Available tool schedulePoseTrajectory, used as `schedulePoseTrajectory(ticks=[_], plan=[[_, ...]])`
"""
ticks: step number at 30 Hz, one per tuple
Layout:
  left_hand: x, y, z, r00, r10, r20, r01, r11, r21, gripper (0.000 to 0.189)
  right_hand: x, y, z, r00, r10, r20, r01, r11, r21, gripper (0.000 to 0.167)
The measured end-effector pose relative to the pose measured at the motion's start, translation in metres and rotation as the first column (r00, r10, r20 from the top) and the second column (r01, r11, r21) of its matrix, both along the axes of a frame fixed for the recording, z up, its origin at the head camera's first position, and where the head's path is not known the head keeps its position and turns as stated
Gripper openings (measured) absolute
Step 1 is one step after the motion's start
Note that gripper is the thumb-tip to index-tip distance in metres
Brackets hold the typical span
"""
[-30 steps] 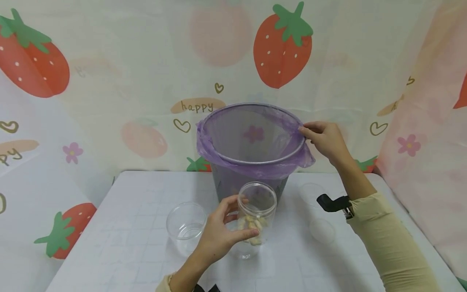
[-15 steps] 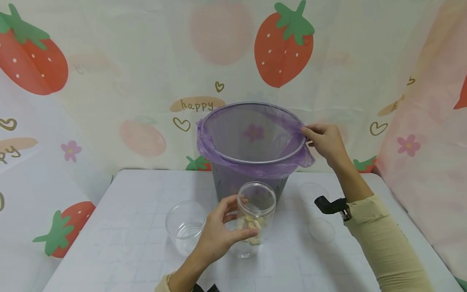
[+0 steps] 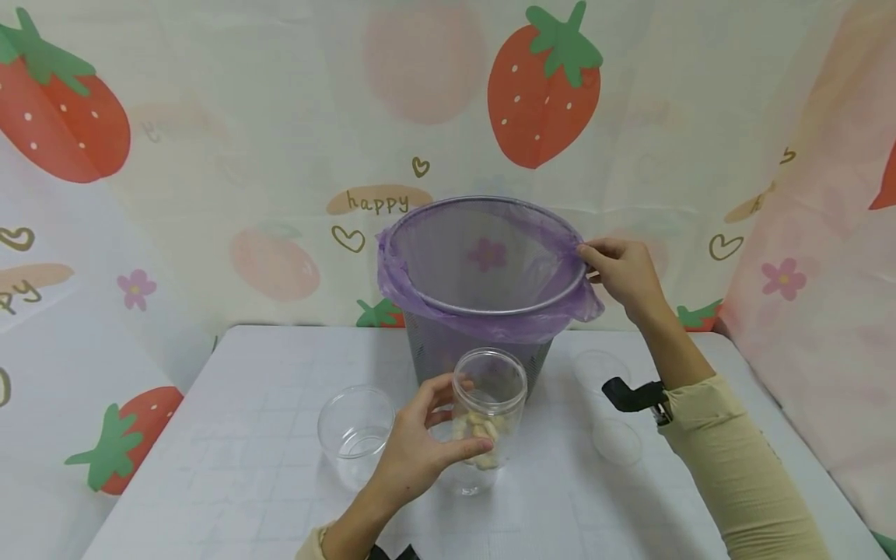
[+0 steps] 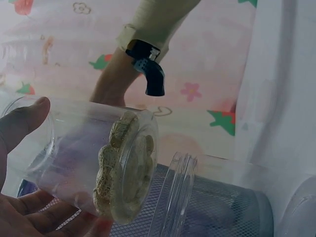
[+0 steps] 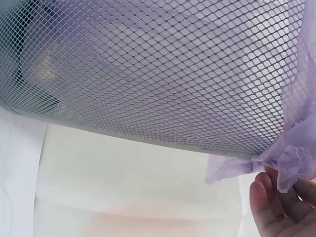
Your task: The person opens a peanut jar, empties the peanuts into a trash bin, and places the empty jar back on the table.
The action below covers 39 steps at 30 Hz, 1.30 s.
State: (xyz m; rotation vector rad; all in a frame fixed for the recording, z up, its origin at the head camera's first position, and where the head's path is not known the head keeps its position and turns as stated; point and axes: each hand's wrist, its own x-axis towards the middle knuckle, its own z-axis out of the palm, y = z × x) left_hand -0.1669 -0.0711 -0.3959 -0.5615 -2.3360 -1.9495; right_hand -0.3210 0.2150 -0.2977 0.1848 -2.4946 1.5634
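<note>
My left hand (image 3: 420, 451) grips a clear plastic jar (image 3: 493, 389) by its side, thumb in front and fingers behind. Peanuts (image 4: 111, 165) in their shells lie at the bottom of this jar. The left wrist view has another clear jar (image 4: 182, 197) with a threaded rim close to the held jar's base. Behind the held jar stands a grey mesh trash bin (image 3: 430, 346), lined with a purple plastic bag (image 3: 490, 327) folded over its rim. At the rim's right side my right hand (image 3: 626, 276) pinches the bag between thumb and fingers.
An open clear jar (image 3: 355, 424) stands on the white table (image 3: 245, 435) left of my left hand. Two clear round lids (image 3: 617, 442) lie to the right, under my right forearm. A strawberry-print cloth (image 3: 280, 117) hangs behind the table and along its sides.
The jar in my left hand has shifted very slightly to the left. My right hand stays at the bag's edge.
</note>
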Motion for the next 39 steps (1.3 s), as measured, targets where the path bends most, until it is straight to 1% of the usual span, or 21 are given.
schedulePoseTrajectory(ticks=[8, 14, 20, 25, 31, 39], plan=[[0.001, -0.002, 0.001, 1.0, 0.022, -0.01, -0.022, 1.0, -0.002, 0.071, -0.002, 0.0, -0.002, 1.0, -0.001, -0.007, 0.001, 1.0, -0.02, 0.039], [0.002, -0.006, 0.005, 0.998, 0.041, -0.055, -0.042, 0.999, -0.011, 0.069, -0.003, -0.001, -0.004, 1.0, -0.01, -0.014, 0.01, 0.999, -0.032, 0.039], [0.002, -0.012, 0.01, 0.992, 0.053, -0.114, -0.056, 0.998, -0.02, 0.068, -0.002, -0.002, -0.004, 1.0, -0.018, -0.014, 0.017, 0.998, -0.052, 0.039], [0.002, -0.018, 0.014, 0.988, 0.07, -0.139, -0.074, 0.997, -0.025, 0.067, -0.001, -0.002, -0.004, 1.0, -0.015, -0.006, 0.015, 0.997, -0.082, 0.039], [0.001, -0.027, 0.023, 0.983, 0.103, -0.151, -0.109, 0.993, -0.036, 0.068, -0.001, -0.003, -0.005, 1.0, -0.005, -0.003, 0.004, 0.994, -0.113, 0.04], [-0.001, -0.04, 0.041, 0.98, 0.126, -0.156, -0.137, 0.989, -0.059, 0.068, -0.001, -0.003, -0.006, 1.0, -0.013, 0.004, 0.013, 0.99, -0.138, 0.04]])
